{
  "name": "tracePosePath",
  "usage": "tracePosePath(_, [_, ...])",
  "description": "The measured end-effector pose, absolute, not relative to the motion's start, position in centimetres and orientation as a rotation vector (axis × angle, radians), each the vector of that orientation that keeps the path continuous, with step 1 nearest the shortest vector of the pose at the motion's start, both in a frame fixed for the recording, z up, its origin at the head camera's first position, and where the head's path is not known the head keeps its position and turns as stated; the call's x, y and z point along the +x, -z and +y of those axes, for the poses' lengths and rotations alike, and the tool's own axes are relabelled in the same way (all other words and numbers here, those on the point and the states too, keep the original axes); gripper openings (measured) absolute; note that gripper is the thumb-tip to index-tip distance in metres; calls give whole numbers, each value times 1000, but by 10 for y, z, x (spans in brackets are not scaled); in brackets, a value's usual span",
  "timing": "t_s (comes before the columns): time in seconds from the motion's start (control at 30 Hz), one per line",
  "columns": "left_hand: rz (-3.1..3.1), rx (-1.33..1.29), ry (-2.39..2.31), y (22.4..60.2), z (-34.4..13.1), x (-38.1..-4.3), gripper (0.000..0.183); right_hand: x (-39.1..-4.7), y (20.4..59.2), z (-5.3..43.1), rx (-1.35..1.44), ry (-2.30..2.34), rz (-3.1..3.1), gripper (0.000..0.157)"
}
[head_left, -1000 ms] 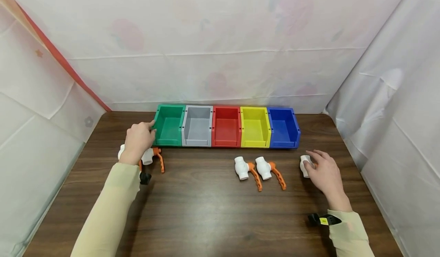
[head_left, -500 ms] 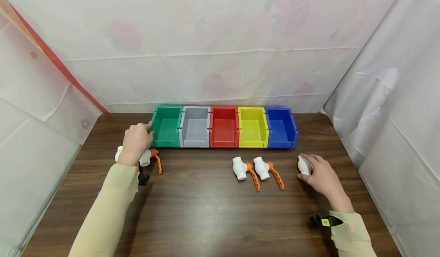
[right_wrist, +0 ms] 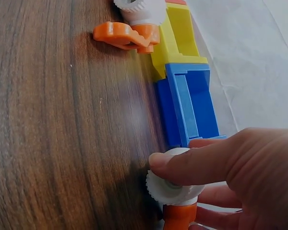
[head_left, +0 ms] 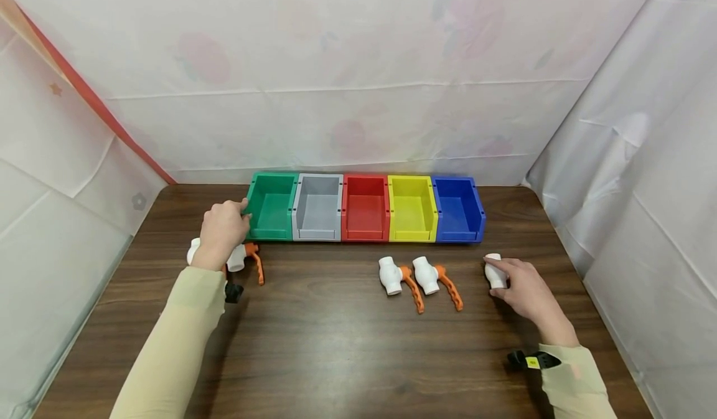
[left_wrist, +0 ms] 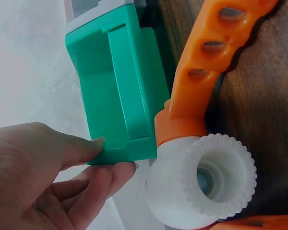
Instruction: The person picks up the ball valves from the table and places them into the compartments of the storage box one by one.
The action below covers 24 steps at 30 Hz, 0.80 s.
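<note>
In the head view my left hand (head_left: 223,231) is at the left end of a row of bins. It pinches the side wall of the green bin (left_wrist: 105,91), thumb on the inside and fingers outside. Below that hand lie white ball valves with orange handles; one valve (left_wrist: 197,182) shows large in the left wrist view, and another is partly hidden. On the right, my right hand (head_left: 529,291) grips a white ball valve (head_left: 495,272) between thumb and fingers. Its orange handle (right_wrist: 179,216) shows under the hand in the right wrist view.
Grey (head_left: 318,232), red (head_left: 366,233), yellow (head_left: 412,233) and blue (head_left: 459,235) bins continue the row. Two more ball valves, a left one (head_left: 390,274) and a right one (head_left: 427,274), lie in front of the red and yellow bins. White curtains (head_left: 347,132) surround the wooden table (head_left: 336,344).
My right thumb and fingers have come round the white valve, which has tilted and shifted slightly under them. My left hand stays on the green bin. The head view has shifted a little.
</note>
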<state>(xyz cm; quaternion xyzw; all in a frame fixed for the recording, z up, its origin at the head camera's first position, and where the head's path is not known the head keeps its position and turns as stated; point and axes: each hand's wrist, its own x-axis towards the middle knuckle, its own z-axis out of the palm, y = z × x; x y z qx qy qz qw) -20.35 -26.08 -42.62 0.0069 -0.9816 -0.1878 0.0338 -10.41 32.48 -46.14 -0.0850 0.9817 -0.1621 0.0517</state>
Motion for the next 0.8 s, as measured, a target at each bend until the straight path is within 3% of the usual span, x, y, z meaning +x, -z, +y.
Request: tracePosePath(0.8, [-3007, 5, 560, 427, -265, -207, 43, -107, 463, 321, -237, 481, 3023, 56])
